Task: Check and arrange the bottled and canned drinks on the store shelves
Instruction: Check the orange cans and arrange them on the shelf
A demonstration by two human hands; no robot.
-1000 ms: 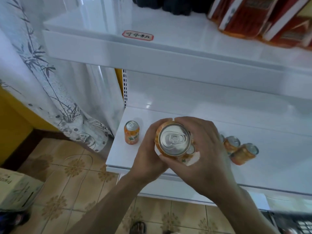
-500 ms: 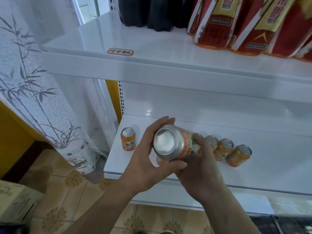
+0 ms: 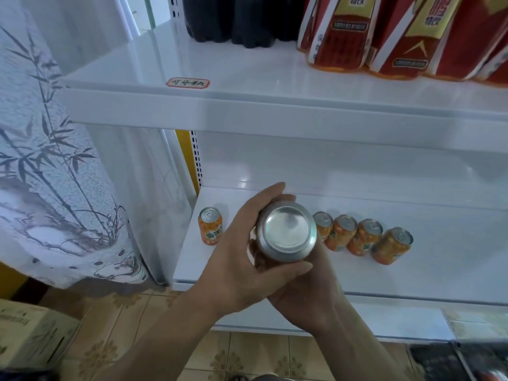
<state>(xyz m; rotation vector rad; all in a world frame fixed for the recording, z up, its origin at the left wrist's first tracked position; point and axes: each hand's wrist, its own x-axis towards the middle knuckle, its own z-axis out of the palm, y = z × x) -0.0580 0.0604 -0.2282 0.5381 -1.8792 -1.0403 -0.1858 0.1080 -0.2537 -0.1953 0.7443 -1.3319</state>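
Near the camera, a person's left hand [image 3: 233,262] and right hand [image 3: 305,295] share one grip on a held can [image 3: 286,232]. They hold it in front of the lower shelf [image 3: 426,270] with its bare silver base turned to the lens. The left hand's fingers and thumb curl round the can's side. The right hand cups it from beneath, its fingers mostly hidden behind the metal, so the grip is clamped on the can from both sides. The pose suggests this can is being checked, perhaps for a stamp on the base, though nothing can be read there.

Just beyond the grip and to its right, a row of four cans [image 3: 342,235] stands upright on the lower shelf. They are close together, and the line slants toward the shelf's front edge. To the grip's left a lone can [image 3: 210,226] stands apart, near the shelf's end. The gap behind the grip looks like where the held can belongs, so setting it down and closing up the line appear left to do.

Above and beyond the grip, the upper shelf [image 3: 275,116] carries dark bottles [image 3: 233,20] and red-labelled bottles [image 3: 343,37], packed close. A paper tag [image 3: 188,83] sits near its front edge.
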